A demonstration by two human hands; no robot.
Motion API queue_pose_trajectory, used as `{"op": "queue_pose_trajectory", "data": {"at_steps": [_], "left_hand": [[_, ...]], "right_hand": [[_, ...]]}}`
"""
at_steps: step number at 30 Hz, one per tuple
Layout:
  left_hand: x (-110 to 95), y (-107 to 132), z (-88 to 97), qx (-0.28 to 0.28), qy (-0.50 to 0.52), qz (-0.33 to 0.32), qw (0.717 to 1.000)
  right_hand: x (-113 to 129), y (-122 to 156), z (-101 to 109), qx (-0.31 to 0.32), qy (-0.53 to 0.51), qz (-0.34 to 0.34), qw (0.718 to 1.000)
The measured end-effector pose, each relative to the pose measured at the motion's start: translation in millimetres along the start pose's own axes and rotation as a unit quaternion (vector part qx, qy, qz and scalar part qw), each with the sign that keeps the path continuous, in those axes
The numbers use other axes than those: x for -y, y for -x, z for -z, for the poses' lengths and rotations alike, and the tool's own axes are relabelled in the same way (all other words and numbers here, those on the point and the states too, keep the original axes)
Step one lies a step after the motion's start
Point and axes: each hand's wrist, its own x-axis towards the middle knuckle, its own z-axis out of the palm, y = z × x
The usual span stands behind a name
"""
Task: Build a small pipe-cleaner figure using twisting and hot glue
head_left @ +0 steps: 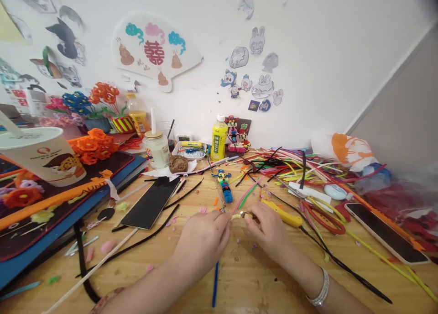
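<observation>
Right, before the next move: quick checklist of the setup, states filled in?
1. Bare left hand and right hand with silvery wristband both in view: ok, close together over the light wooden table.
2. Which hand grips the small pale-yellow piece between them: cannot tell, fingers cover its ends.
3. Small blue-and-yellow fuzzy figure clear of the hands: ok, just beyond them.
4. Red-handled scissors clear of the right hand: ok, off to its right.
5. Tall yellow bottle capped: ok, white cap on, upright.
6. Surface free of scraps: not ok, pink bits scattered.
</observation>
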Motion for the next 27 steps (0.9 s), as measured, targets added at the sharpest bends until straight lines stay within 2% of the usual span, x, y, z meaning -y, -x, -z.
{"op": "queue_pose_trajectory", "data": {"at_steps": [7,12,15,18,20,22,24,25,27], "left_hand": [[7,-1,0.8,-0.017,0.029,0.031,0.999],[23,-5,2.5,-0.058,0.035,0.065,0.996],[31,-8,3.4,-0.080,0.019,0.077,0.994],[37,-10,1.9,-0.092,0.004,0.079,0.993],[42,-10,-0.8,-0.103,-0.002,0.074,0.992],[46,-11,-4.1,-0.131,-0.008,0.070,0.989],[50,-11,-7.2,-0.144,-0.012,0.079,0.986],[51,-12,-8.5,-0.146,-0.011,0.081,0.986],[54,-12,-10.8,-0.145,-0.005,0.083,0.986]], "right_hand": [[-2,-1,0,0.056,0.053,-0.024,0.997],[5,3,-1,0.098,0.073,0.042,0.992],[13,6,-3,0.112,0.052,0.054,0.991],[15,4,-1,0.107,0.035,0.068,0.991],[7,-3,9,0.073,0.048,0.065,0.994],[-11,-10,26,0.010,0.087,0.023,0.996],[-36,-15,47,-0.059,0.143,-0.064,0.986],[-50,-14,57,-0.071,0.186,-0.120,0.973],[-77,-8,75,-0.022,0.285,-0.263,0.921]]}}
